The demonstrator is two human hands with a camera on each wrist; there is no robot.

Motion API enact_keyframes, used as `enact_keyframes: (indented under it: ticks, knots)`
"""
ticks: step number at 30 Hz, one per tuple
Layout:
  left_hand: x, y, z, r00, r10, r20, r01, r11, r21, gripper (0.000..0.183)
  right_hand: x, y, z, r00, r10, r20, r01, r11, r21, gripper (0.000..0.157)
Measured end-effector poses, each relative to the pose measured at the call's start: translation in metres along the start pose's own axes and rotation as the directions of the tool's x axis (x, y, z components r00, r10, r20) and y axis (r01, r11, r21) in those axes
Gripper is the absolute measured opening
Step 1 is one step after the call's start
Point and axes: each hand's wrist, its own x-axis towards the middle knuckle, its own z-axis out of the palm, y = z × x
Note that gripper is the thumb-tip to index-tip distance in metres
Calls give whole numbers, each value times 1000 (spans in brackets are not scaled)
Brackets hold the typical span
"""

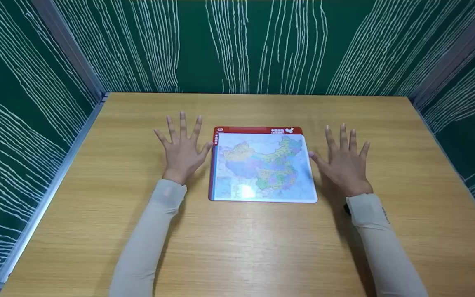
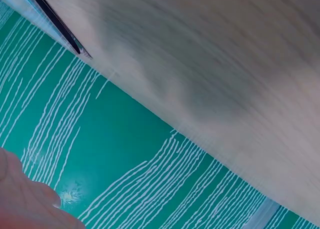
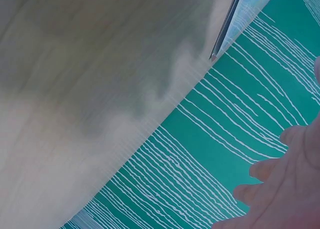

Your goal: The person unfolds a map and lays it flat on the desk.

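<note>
- Wood-grain table bears a China-map board.
- Likely light, stiff, slick; best pinched by its side edges.
- Left hand, right hand: fingers spread, grasping nothing.

The map board is pastel, topped with red.
</note>
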Motion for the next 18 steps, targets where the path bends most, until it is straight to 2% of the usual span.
enact_keyframes:
  ticks: [10,18]
  knots:
    - [1,-3,-3,1000,3,16,-3,1000,6,83,-4,-5,-2,999,-22,27,21,999,35,87]
    - [3,-6,1,998,28,50,-27,1000,-8,82,-12,-9,-3,993,-45,105,36,995,91,89]
